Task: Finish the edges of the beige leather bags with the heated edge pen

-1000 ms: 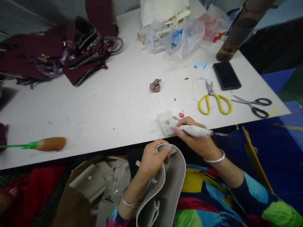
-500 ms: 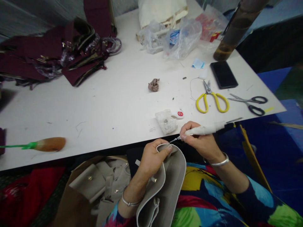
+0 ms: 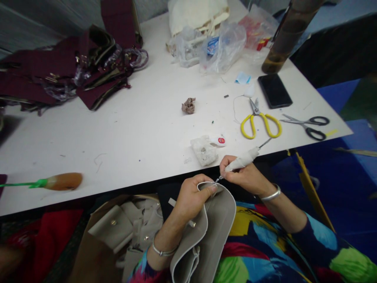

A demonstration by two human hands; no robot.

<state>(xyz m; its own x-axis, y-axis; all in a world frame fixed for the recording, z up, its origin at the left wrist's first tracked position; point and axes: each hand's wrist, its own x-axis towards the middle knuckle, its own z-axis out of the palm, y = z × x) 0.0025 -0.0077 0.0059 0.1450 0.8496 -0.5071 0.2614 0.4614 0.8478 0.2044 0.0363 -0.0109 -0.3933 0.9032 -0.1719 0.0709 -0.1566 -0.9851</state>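
Observation:
My left hand (image 3: 193, 196) pinches the upper edge of a light grey handbag (image 3: 222, 212), thumb inside its open mouth. The bag's lining and a zipper pocket show, and a small metal fitting sits on its near side. My right hand (image 3: 241, 173) is closed around a thin tool with a white wrapped handle (image 3: 243, 159). One narrow end of that tool touches, or almost touches, the bag's rim beside my left thumb. From its other end a metal spike points up and right, over the table edge. The exact contact at the rim is too small to make out.
A whitish lump (image 3: 204, 150) lies near the table edge. Yellow-handled scissors (image 3: 266, 122), black-handled scissors (image 3: 315, 127) and a phone (image 3: 275, 91) lie right. Maroon bags (image 3: 55, 70) are piled left, near an orange-brown handled tool (image 3: 64, 181). Grey bags (image 3: 113, 226) fill a box below.
My right hand has shifted slightly left and down, and the white-handled tool is tilted more steeply. The tip stays by the bag's rim. A blurred skin-toned shape has appeared at the lower left.

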